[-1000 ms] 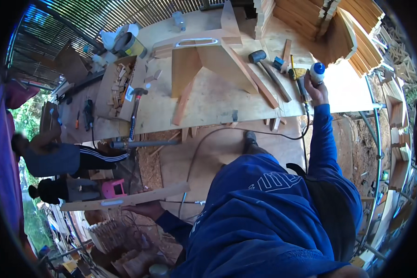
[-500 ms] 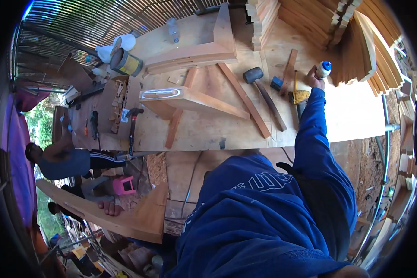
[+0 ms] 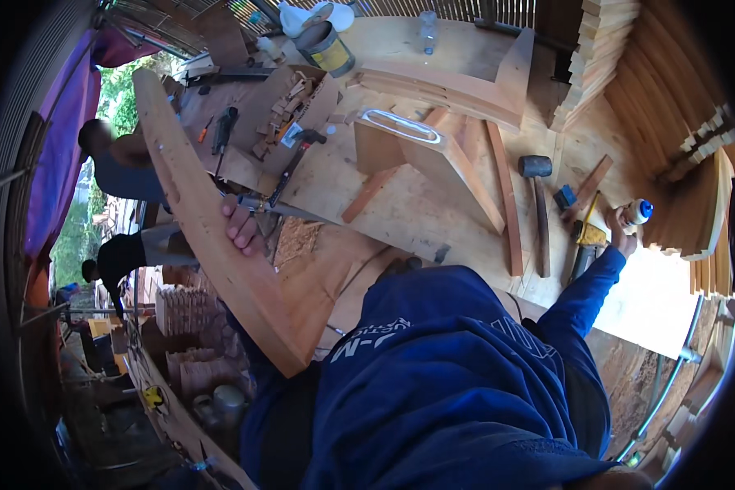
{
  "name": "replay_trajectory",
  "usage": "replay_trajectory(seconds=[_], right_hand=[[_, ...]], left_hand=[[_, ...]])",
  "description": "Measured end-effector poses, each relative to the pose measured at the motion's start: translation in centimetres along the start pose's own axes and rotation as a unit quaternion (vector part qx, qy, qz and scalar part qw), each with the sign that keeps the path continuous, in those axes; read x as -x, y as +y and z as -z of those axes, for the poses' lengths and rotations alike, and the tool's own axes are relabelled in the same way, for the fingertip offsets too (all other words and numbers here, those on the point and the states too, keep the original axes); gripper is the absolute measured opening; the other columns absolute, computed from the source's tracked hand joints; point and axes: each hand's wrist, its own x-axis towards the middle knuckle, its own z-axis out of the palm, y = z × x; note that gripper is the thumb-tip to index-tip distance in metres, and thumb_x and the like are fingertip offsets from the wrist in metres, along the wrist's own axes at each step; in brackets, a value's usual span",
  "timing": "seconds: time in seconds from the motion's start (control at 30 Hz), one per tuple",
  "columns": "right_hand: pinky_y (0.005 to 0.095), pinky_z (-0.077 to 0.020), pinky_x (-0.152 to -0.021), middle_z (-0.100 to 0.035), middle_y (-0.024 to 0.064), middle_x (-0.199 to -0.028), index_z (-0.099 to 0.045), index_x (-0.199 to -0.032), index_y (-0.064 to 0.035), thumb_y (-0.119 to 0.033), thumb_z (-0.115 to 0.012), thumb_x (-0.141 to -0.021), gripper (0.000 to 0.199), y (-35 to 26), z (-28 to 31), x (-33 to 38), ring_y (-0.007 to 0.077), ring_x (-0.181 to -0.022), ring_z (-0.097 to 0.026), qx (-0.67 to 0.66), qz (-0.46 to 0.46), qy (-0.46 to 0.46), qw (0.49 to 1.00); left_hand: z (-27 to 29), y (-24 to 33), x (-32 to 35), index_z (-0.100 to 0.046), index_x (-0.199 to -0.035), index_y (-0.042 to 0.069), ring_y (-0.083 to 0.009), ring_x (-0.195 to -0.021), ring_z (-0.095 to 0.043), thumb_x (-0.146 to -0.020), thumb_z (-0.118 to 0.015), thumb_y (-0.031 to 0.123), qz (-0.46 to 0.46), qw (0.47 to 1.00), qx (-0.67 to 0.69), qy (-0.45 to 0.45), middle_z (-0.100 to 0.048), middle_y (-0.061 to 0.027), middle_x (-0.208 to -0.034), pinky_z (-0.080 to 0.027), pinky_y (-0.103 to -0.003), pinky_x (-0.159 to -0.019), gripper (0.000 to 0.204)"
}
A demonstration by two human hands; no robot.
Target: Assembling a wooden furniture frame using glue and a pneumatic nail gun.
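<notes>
Left hand [image 3: 241,230] fingers curled over the edge of a long curved wooden plank [image 3: 220,245], raised. Right hand [image 3: 621,233] wrapped around what looks like a small white bottle [image 3: 635,212], blue-capped, above the workbench [image 3: 400,204]; mallet [image 3: 537,196] just left.

Smooth bare-wood plank [image 3: 212,237], plastic bottle [image 3: 635,214]

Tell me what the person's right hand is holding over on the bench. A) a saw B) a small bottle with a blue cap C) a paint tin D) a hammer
B: the right hand is wrapped around a small bottle with a blue cap, while the hammer lies untouched on the bench nearby.
</notes>
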Motion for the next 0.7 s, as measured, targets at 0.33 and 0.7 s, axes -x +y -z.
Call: replay_trajectory(seconds=[0.33, 0.7], right_hand=[[0.0333, -0.0443, -0.099, -0.059, 0.0131, -0.124, -0.041, -0.143, 0.0033, -0.049, -0.059, -0.095, 0.073, 31.4, -0.7, 42.7, 0.0218, -0.115, -0.056, 0.5, -0.19, -0.508, 0.675], [0.0485, -0.0251, -0.119, -0.045, 0.0232, -0.146, -0.02, -0.155, -0.0014, -0.065, -0.072, -0.08, 0.111, 44.4, 4.5, 55.9, 0.035, -0.137, -0.044, 0.428, -0.223, -0.595, 0.643]], left_hand=[[1.2, -0.7, -5.5, -0.047, -0.11, 0.007, -0.0267, -0.078, -0.061, -0.098, -0.054, 0.053, 0.194, 0.974, 0.114, 0.008, -0.055, -0.0114, -0.086, -0.055, -0.04, -0.065, 0.048], [-4.8, -2.0, -10.2, -0.056, -0.11, 0.01, -0.0113, -0.07, -0.062, -0.1, -0.035, 0.066, 0.525, 0.831, -0.168, -0.079, -0.062, -0.007, -0.084, -0.053, -0.029, -0.061, 0.061]])
